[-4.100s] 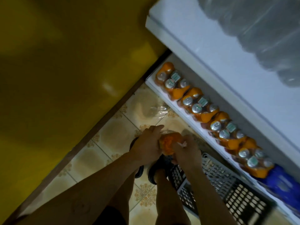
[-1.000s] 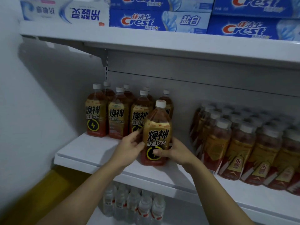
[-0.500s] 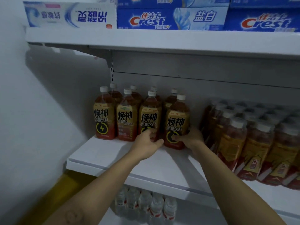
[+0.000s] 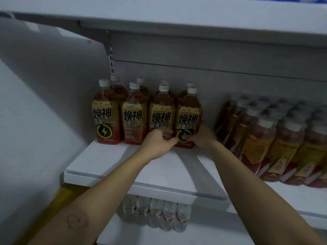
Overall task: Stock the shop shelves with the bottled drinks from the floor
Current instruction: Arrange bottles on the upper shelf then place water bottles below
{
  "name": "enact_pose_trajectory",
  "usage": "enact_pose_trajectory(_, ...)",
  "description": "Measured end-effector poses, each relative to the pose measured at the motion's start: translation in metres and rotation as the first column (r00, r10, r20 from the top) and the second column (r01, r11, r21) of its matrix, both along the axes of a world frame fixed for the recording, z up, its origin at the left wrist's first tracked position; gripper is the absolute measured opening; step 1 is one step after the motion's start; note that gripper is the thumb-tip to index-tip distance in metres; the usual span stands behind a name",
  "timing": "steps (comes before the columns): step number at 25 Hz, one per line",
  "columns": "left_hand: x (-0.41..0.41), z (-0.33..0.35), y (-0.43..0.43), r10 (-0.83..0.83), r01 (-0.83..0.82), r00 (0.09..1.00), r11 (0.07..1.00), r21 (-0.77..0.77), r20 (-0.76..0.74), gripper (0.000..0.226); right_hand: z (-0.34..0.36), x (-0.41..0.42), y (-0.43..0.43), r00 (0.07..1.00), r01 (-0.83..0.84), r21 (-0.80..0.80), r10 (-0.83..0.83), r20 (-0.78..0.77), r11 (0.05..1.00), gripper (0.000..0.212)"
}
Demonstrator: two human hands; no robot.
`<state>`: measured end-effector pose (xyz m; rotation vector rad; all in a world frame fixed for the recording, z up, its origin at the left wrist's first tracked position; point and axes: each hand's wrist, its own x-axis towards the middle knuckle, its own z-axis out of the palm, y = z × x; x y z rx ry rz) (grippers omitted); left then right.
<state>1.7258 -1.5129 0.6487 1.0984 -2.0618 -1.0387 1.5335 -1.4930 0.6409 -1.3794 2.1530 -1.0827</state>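
Right, the amber, white-capped plastic energy-drink bottle (image 4: 188, 117) stood upright on the white metal shelf (image 4: 106, 161), at the 3 o'clock end of the front row of matching bottles (image 4: 134, 119). The right hand (image 4: 203, 137) wrapped round its lower side from 4 o'clock, while the left hand (image 4: 159, 141) gripped it from 8 o'clock, fingers curled, thumb on the label. Shrink-wrapped red-gold bottles (image 4: 265, 138) sat apart at its 3 o'clock.
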Motion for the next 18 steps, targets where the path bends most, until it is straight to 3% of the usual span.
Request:
enact_pose_trajectory(3, -0.005, -0.004, -0.002, -0.063, 0.063, 0.998, 0.998, -0.003, -0.008, 0.034, -0.005, 0.006, 0.007, 0.994, 0.020, 0.014, -0.021, 0.111, 1.000, 0.112)
enact_pose_trajectory(5, -0.006, -0.010, -0.003, -0.090, 0.090, 0.996, 0.996, 0.003, -0.012, 0.034, -0.007, 0.019, 0.027, 0.981, 0.089, -0.017, -0.085, 0.175, 0.996, 0.118)
enact_pose_trajectory(9, -0.003, -0.018, 0.006, -0.137, 0.136, 0.990, 0.991, -0.017, -0.030, 0.034, -0.012, 0.035, 0.081, 0.969, 0.229, -0.075, -0.220, 0.108, 0.970, 0.093)
enact_pose_trajectory(12, 0.006, -0.022, 0.036, -0.176, 0.172, 0.981, 0.984, -0.043, -0.088, 0.033, -0.015, 0.050, 0.123, 0.975, 0.215, -0.146, -0.204, 0.087, 0.966, 0.074)
enact_pose_trajectory(18, 0.022, -0.028, 0.144, -0.230, 0.220, 0.953, 0.973, -0.070, -0.199, 0.035, -0.024, 0.082, 0.221, 0.958, 0.259, -0.265, -0.213, 0.190, 0.929, 0.056)
